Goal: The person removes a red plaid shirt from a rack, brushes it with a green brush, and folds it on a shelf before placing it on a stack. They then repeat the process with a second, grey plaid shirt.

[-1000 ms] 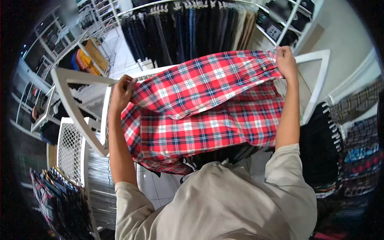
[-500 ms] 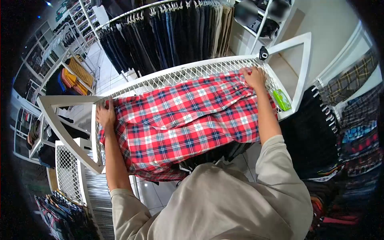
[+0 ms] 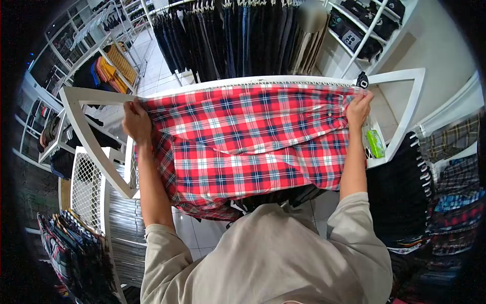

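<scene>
A red, white and navy plaid shirt is stretched sideways across a white mesh-topped rack. My left hand grips its far left corner, fingers closed over the cloth. At the far right end, my right hand pinches the gathered part near a small button. Between the hands the far edge is pulled taut and covers most of the mesh. The near side of the cloth sags toward my body, with a loose fold hanging at the lower left.
A bright green packet lies on the rack's right end, and a black tag-like object sits at its far right corner. Trousers hang behind. Dark garments hang to the right; folded clothes stand at lower left.
Both hands have raised the shirt's far edge off the mesh, so it now hides most of the netting. My view has shifted, placing the rack slightly farther right and lower.
</scene>
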Demonstrator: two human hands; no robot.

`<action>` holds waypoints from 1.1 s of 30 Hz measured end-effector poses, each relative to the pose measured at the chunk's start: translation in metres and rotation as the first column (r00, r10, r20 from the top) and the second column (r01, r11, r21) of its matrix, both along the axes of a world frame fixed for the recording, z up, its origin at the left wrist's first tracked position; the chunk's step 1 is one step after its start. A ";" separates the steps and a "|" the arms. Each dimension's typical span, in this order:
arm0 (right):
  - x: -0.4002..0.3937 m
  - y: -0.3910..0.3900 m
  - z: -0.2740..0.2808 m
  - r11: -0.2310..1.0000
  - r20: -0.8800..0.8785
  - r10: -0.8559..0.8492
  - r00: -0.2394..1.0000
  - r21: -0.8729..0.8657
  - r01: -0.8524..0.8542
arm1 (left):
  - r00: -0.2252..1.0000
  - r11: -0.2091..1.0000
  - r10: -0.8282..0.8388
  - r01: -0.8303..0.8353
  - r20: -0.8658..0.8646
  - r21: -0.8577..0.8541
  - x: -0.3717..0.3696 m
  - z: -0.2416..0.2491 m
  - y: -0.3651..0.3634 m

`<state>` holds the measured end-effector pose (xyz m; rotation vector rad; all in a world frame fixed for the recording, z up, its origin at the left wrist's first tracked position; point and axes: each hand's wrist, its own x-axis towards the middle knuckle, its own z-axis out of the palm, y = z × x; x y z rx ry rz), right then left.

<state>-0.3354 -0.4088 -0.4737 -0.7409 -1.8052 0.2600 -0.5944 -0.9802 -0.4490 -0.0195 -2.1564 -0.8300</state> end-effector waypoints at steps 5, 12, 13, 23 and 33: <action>-0.009 0.014 0.049 0.976 0.004 -0.050 0.999 0.214 0.048 | 0.964 0.953 0.227 -0.191 0.136 -0.235 0.008 0.067 0.000; -0.079 0.036 0.004 0.990 0.484 0.014 0.875 -0.129 0.056 | 0.979 0.894 0.201 -0.175 0.020 -0.412 -0.083 -0.005 0.009; -0.081 0.035 -0.007 0.992 0.529 -0.012 0.849 -0.098 0.075 | 0.984 0.865 0.181 -0.159 0.000 -0.475 -0.087 -0.017 0.011; -0.074 -0.019 0.001 0.975 0.746 0.222 0.628 -0.154 -0.161 | 0.881 0.686 -0.393 0.471 0.263 -0.555 0.005 -0.025 0.063; -0.055 0.001 -0.018 0.971 0.630 0.122 0.767 -0.236 0.040 | 0.914 0.780 -0.302 0.401 0.273 -0.481 -0.020 -0.040 0.037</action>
